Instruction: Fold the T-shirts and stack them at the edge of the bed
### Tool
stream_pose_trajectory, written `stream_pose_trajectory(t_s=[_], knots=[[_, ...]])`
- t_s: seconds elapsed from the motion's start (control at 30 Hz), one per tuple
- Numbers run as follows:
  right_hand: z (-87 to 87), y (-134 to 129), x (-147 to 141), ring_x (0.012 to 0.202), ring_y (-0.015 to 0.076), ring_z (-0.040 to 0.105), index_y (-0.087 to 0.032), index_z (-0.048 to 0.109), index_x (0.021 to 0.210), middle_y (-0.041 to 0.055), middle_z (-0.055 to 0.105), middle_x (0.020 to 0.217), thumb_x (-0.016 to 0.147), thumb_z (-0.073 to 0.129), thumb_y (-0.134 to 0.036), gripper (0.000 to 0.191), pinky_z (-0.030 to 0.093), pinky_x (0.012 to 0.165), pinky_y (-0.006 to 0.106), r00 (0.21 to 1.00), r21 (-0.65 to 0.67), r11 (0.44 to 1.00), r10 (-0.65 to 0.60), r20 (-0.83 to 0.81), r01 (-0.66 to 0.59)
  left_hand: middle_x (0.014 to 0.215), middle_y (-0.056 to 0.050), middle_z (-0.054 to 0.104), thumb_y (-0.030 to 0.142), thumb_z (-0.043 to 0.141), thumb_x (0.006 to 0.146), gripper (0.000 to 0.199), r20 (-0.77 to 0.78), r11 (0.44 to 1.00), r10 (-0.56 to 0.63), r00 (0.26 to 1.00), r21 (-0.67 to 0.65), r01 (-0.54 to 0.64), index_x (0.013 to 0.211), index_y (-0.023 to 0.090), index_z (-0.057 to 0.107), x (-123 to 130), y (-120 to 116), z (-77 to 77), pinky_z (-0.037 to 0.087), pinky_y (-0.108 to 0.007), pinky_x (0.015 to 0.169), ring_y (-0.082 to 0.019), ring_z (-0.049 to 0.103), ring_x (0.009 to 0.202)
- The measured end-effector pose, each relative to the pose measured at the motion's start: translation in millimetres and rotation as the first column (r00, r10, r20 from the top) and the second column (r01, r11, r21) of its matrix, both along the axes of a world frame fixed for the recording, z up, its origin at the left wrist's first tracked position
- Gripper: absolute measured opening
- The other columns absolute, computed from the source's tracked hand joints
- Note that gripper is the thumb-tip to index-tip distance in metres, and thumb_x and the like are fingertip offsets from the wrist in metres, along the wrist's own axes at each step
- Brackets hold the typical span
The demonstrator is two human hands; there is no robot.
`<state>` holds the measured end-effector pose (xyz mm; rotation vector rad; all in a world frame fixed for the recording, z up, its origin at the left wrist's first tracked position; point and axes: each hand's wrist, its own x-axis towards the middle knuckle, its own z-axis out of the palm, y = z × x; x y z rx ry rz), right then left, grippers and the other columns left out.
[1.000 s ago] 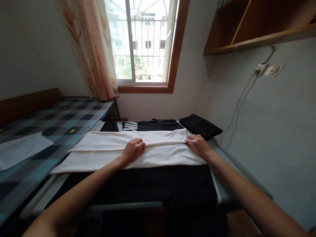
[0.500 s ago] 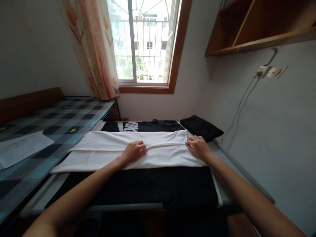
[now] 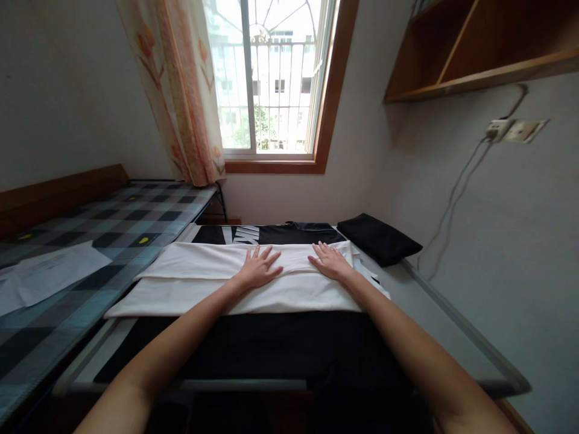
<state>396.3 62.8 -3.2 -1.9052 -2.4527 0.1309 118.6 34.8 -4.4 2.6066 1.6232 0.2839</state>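
A folded white garment [image 3: 181, 295], whose exact kind I cannot make out, lies lengthwise across a black cloth [image 3: 280, 343] on the table. Its upper layer has an edge running along the middle. My left hand [image 3: 260, 268] rests flat on the white cloth, fingers spread, a little left of its right half. Close to the garment's right end, my right hand [image 3: 331, 263] also lies flat with the fingers stretched out. Behind the white cloth shows black fabric with large white letters [image 3: 246, 234].
A folded black cloth [image 3: 377, 238] sits at the table's back right. To the left is a bed with a checked mattress [image 3: 167, 208] and papers [image 3: 63, 271] on it. A wall shelf [image 3: 452, 78] hangs at upper right, with a socket [image 3: 500, 129] below.
Both hands have let go of the cloth's edge and opened flat on it. My right hand has moved left and slightly up. The view has shifted a little.
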Motion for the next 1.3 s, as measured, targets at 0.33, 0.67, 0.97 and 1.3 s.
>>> stream_pose_trajectory(t_s=[0.33, 0.67, 0.97, 1.3], knots=[[5.0, 12, 36, 0.145, 0.0280, 0.018, -0.012, 0.031, 0.149, 0.0149, 0.022, 0.157, 0.094, 0.015, -0.062, 0.076, 0.014, 0.116, 0.047, 0.985, 0.013, 0.988, -0.156, 0.075, 0.156, 0.155, -0.007, 0.031, 0.068, 0.035, 0.088, 0.063, 0.071, 0.999, 0.003, 0.997, 0.043, -0.006, 0.142, 0.036, 0.043, -1, 2, -6.5, 0.013, -0.068, 0.107, -0.045, 0.022, 0.140], [0.0, -20, -19, 0.145, 0.0305, 0.015, -0.022, 0.028, 0.151, 0.0123, 0.019, 0.158, 0.093, 0.014, -0.067, 0.075, 0.014, 0.114, 0.052, 0.999, 0.044, 0.998, -0.035, -0.027, 0.036, 0.155, -0.006, 0.031, 0.067, 0.036, 0.089, 0.061, 0.070, 0.997, 0.008, 0.998, 0.072, -0.013, 0.142, 0.038, 0.043, -2, 2, -9.7, 0.014, -0.066, 0.108, -0.044, 0.023, 0.140], [0.2, -26, -17, 0.145, 0.0286, 0.018, -0.024, 0.031, 0.150, 0.0107, 0.022, 0.158, 0.093, 0.018, -0.065, 0.071, 0.015, 0.114, 0.050, 1.000, 0.070, 0.997, -0.009, -0.022, 0.011, 0.154, -0.006, 0.034, 0.066, 0.034, 0.090, 0.062, 0.075, 0.996, 0.011, 0.997, 0.086, -0.018, 0.142, 0.035, 0.043, -4, 1, -10.7, 0.016, -0.062, 0.110, -0.041, 0.024, 0.140], [1.3, -25, 3, 0.143, 0.0287, 0.024, -0.022, 0.036, 0.148, 0.0118, 0.030, 0.155, 0.096, 0.021, -0.057, 0.064, 0.019, 0.114, 0.049, 0.996, 0.095, 0.991, -0.094, 0.000, 0.094, 0.139, -0.009, 0.052, 0.043, 0.048, 0.093, 0.037, 0.216, 0.960, -0.165, 0.962, 0.257, 0.107, 0.123, 0.025, 0.062, -5, -7, -1.3, 0.036, -0.048, 0.107, -0.027, 0.048, 0.127]])
